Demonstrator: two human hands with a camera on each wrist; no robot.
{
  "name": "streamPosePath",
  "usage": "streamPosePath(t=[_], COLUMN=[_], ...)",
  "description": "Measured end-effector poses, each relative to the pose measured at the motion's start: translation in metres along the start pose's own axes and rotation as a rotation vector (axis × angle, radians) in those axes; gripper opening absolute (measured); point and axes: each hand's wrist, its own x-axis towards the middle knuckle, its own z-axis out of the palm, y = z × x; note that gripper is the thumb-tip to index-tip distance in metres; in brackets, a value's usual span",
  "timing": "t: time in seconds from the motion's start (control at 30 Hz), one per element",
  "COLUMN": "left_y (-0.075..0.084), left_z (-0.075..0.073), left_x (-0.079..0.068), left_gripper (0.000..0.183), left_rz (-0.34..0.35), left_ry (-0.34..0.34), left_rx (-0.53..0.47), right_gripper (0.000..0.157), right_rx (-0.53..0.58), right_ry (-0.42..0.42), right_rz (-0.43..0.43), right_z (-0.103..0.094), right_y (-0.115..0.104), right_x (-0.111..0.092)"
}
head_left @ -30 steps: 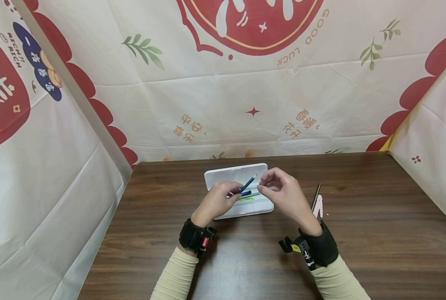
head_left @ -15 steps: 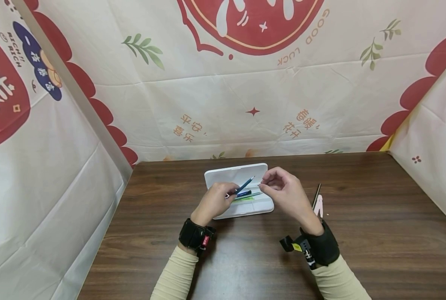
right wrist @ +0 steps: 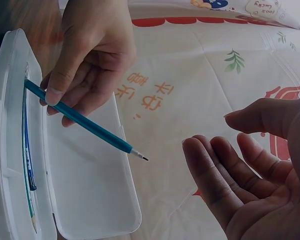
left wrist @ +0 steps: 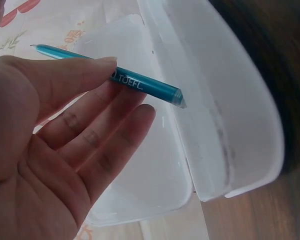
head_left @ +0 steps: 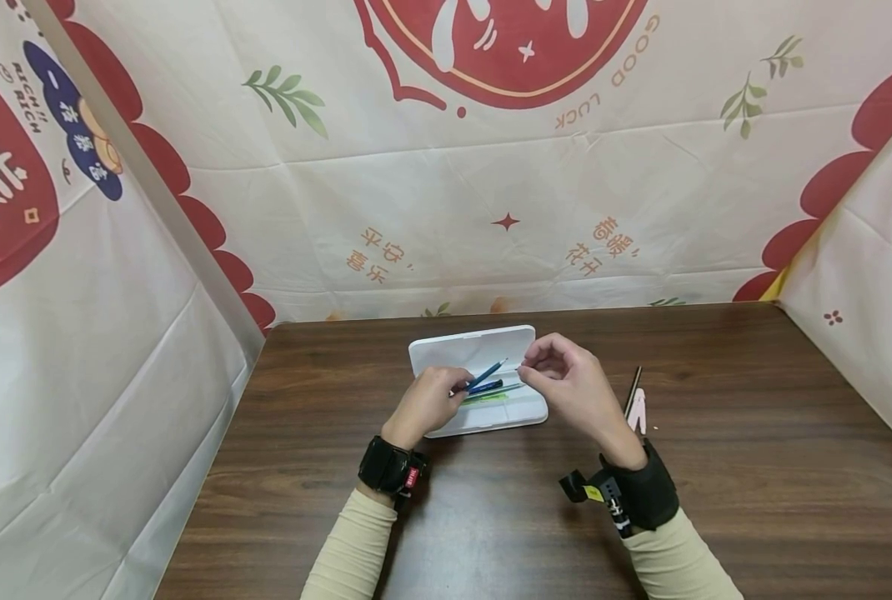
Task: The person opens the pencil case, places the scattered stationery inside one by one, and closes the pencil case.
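My left hand [head_left: 434,402] pinches a teal pencil [left wrist: 150,86] between thumb and fingers. The pencil bears white TOEFL lettering. In the head view it slants over an open white pencil case [head_left: 527,410], its pointed end up toward my right hand [head_left: 569,383]. Inside the case lie a dark blue pen [right wrist: 30,165], a thin greenish pencil beside it and something bright green [head_left: 493,398]. My right hand holds nothing; its fingers are loosely bent, with the thumb apart from them, near the pencil's point but not touching it.
On the brown wooden table [head_left: 754,417], right of the case, lie a dark slim stick [head_left: 633,387] and a pale pink object [head_left: 638,410], partly behind the right wrist. A printed white cloth [head_left: 446,200] hangs behind the table.
My left hand has shifted slightly left and the pencil has dropped a little, lying flatter and farther from my right hand. The right hand has barely moved.
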Motion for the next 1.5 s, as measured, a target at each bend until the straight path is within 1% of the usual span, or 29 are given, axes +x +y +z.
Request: streamPosePath(t=[0.27, 0.37, 0.47, 0.5, 0.6, 0.73, 0.87, 0.97, 1.2, 1.5], left_y=[-0.001, -0.002, -0.002, -0.002, -0.003, -0.003, -0.004, -0.004, -0.006, -0.009], left_z=[0.001, 0.002, 0.002, 0.002, 0.003, 0.003, 0.003, 0.002, 0.004, 0.007], left_x=[0.0, 0.0, 0.0, 0.0, 0.0, 0.0, -0.001, -0.001, -0.001, -0.002], left_gripper=[0.018, 0.018, 0.017, 0.017, 0.017, 0.016, 0.013, 0.011, 0.01, 0.011], left_rz=[-0.008, -0.015, -0.016, -0.014, -0.009, -0.012, -0.013, -0.013, -0.007, 0.011], left_ry=[-0.009, -0.016, -0.018, -0.017, -0.013, -0.02, -0.033, -0.039, -0.034, -0.015], left_rx=[0.038, 0.051, 0.055, 0.058, 0.062, 0.061, 0.068, 0.083, 0.104, 0.105], right_gripper=[0.017, 0.015, 0.014, 0.014, 0.015, 0.016, 0.015, 0.013, 0.011, 0.01], right_rx=[-0.002, -0.018, -0.03, -0.031, -0.016, -0.006, -0.018, -0.032, -0.055, -0.05], right_ry=[-0.004, -0.003, -0.002, -0.003, -0.004, -0.001, 0.003, 0.002, -0.001, 0.0], right_rz=[0.002, 0.002, 0.009, 0.011, 0.009, 0.002, 0.016, 0.024, 0.023, 0.022], right_z=[-0.001, -0.002, -0.002, -0.002, -0.001, -0.001, -0.001, -0.001, -0.004, -0.004], right_y=[-0.001, -0.015, -0.017, -0.017, -0.002, 0.0, -0.001, -0.008, -0.034, -0.038], right_x=[0.0, -0.002, -0.002, -0.002, 0.0, 0.0, 0.0, -0.001, -0.005, -0.005])
